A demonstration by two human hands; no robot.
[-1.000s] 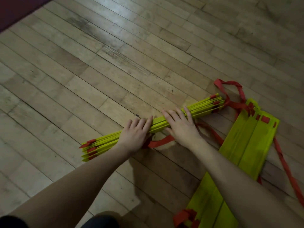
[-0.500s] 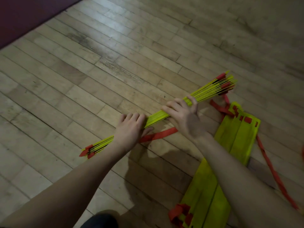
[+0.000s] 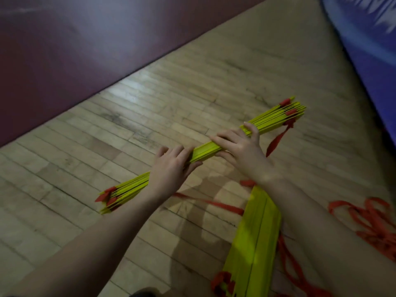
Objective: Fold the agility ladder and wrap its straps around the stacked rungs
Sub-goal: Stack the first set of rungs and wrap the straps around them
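Fingers (image 3: 182, 152) of the left hand (image 3: 171, 168) curl over the stacked rungs (image 3: 206, 147), thumb under: gripping. Right hand (image 3: 237, 146) same, fingers draped over the top edge, thumb below, clamped on the bundle. Stack is yellow-green flat slats, pressed tight mid-span, fanning slightly at both ends, red strap (image 3: 278, 140) loops poking out there; held diagonally just above the wood floor (image 3: 150, 116) (contact with the floor can't be confirmed). One strap tail hangs from the far end. Second group of rungs (image 3: 255, 243) lies flat on the floor under the right forearm, loose red webbing (image 3: 372, 224) piled to its right. Maroon mat (image 3: 85, 50) upper left, blue mat (image 3: 368, 50) upper right. No containers in view.
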